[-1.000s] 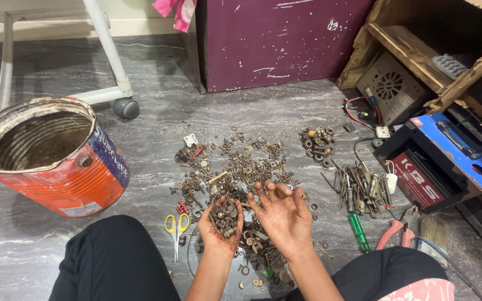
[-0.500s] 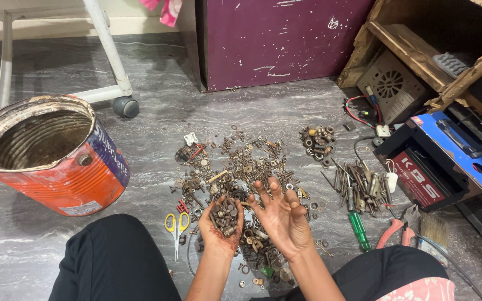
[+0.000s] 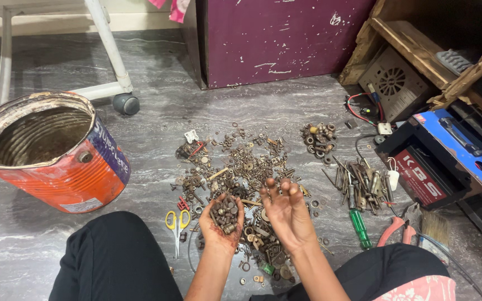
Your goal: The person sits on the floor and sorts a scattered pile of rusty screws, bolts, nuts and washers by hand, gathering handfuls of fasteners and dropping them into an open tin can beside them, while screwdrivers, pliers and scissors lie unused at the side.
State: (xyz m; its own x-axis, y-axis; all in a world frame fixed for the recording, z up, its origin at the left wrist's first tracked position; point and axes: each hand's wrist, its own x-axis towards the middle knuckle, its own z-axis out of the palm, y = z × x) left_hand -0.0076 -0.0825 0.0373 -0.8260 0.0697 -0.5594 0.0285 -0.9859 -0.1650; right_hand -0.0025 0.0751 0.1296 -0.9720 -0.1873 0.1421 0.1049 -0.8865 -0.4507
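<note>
A handful of rusty nuts (image 3: 225, 212) is cupped in the left hand (image 3: 222, 224), above the scattered hardware pile (image 3: 235, 161). Beside it, the right hand (image 3: 287, 212) is held palm-up, fingers loosely spread and empty.

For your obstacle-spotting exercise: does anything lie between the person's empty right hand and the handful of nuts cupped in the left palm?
Nothing visible does. The right hand is open, palm up, beside the left hand cupping the nuts; only a narrow open gap separates them, above the scattered hardware.

Bare forearms, sleeveless; black trousers; pink floral cloth at right hip.
</note>
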